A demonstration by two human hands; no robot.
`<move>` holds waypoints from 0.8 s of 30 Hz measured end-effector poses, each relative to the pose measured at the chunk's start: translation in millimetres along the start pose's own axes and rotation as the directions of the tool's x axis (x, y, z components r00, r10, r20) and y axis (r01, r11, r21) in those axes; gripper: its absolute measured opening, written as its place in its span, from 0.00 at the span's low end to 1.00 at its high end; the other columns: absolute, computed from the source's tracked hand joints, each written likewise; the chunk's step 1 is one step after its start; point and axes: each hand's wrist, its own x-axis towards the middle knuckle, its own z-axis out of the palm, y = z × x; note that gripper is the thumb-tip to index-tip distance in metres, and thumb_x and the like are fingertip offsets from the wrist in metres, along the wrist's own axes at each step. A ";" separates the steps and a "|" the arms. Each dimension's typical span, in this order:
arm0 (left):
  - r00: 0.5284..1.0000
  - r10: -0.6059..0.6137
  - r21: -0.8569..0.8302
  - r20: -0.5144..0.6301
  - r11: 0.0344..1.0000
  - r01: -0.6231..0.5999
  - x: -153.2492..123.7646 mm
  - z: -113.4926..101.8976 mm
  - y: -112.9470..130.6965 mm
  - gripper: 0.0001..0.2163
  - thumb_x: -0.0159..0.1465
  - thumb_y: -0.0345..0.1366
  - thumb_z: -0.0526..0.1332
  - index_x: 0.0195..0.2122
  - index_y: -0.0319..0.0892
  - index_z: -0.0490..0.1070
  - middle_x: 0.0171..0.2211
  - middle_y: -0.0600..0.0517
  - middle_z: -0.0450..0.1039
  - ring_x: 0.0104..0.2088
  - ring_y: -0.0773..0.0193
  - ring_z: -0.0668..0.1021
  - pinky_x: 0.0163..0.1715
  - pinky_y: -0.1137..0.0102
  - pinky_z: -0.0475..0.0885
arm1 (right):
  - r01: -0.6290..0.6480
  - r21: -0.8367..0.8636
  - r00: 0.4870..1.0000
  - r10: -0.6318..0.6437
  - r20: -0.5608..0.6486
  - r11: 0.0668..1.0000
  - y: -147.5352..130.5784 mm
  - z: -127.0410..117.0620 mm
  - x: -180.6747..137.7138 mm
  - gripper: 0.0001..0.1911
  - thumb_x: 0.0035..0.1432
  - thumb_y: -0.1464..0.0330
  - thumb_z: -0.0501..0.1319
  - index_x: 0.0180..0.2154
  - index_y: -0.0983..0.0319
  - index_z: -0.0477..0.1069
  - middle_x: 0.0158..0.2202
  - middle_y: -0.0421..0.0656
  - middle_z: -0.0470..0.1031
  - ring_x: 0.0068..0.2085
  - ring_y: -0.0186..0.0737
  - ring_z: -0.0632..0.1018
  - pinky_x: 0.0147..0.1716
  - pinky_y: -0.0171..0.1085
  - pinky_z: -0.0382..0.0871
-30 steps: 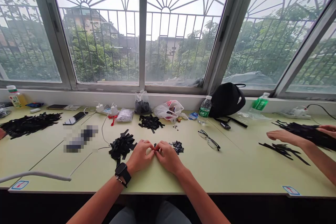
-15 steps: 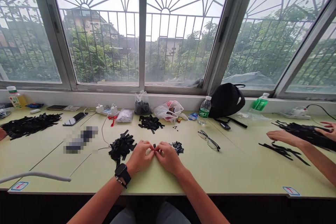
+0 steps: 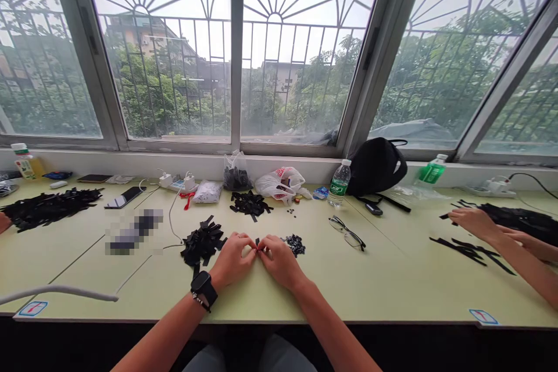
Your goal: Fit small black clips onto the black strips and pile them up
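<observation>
My left hand (image 3: 234,258) and my right hand (image 3: 280,260) meet fingertip to fingertip over the table. Both are closed in a pinch on a short black strip (image 3: 257,240); its tip sticks up between them and the fingers hide the remainder. Just left of my left hand is a heap of short black fabric-like strips (image 3: 203,242). Small black-and-grey pieces (image 3: 296,245) lie piled beside my right hand, partly behind it; they are too small to name. A second heap of black strips (image 3: 250,204) sits farther back.
At right, a co-worker's hands (image 3: 475,224) work by long black strips (image 3: 523,218). Glasses (image 3: 347,232), a water bottle (image 3: 339,183) and a black bag (image 3: 375,167) stand right of centre. A phone (image 3: 125,197) and a white cable (image 3: 171,222) lie left.
My own hands stay in nearly the same place, still pinching. At right, the co-worker's hands have come closer together, with a strip end now showing by the fingers.
</observation>
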 end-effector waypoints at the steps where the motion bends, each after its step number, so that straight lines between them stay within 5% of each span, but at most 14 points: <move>1: 1.000 0.000 0.000 -0.001 1.000 0.000 0.0 0.2 -0.4 0.07 0.63 0.29 0.61 0.34 0.46 0.78 0.37 0.50 0.78 0.42 0.55 0.75 0.48 0.61 0.69 | -0.003 0.006 1.000 0.003 0.002 1.000 0.4 -0.1 0.3 0.07 0.62 0.77 0.61 0.36 0.59 0.74 0.37 0.41 0.76 0.40 0.41 0.76 0.43 0.38 0.67; 11: 1.000 0.022 0.050 0.008 0.998 -0.022 -1.2 -2.2 2.8 0.08 0.65 0.29 0.59 0.35 0.47 0.77 0.38 0.50 0.78 0.43 0.54 0.75 0.47 0.59 0.71 | -0.004 0.028 1.000 0.004 0.003 1.000 -0.7 -1.8 -0.1 0.10 0.62 0.77 0.60 0.37 0.59 0.77 0.38 0.42 0.78 0.41 0.42 0.78 0.45 0.39 0.69; 17: 0.998 0.059 0.280 -0.019 0.959 -0.051 -4.6 -10.8 5.9 0.09 0.65 0.27 0.57 0.40 0.44 0.76 0.40 0.45 0.77 0.47 0.50 0.75 0.49 0.55 0.70 | 0.013 -0.018 1.000 -0.013 0.002 1.000 -1.9 -0.6 -0.7 0.12 0.63 0.76 0.60 0.43 0.58 0.79 0.41 0.44 0.79 0.43 0.42 0.78 0.48 0.39 0.71; 24: 1.000 -0.010 0.436 -0.026 0.900 0.020 -25.0 -30.8 -26.0 0.16 0.67 0.42 0.63 0.55 0.46 0.75 0.61 0.42 0.71 0.65 0.38 0.65 0.62 0.44 0.60 | 0.128 -0.122 0.990 -0.119 0.080 0.984 -1.4 1.5 -1.1 0.18 0.65 0.71 0.60 0.56 0.56 0.75 0.53 0.45 0.78 0.53 0.48 0.74 0.58 0.46 0.67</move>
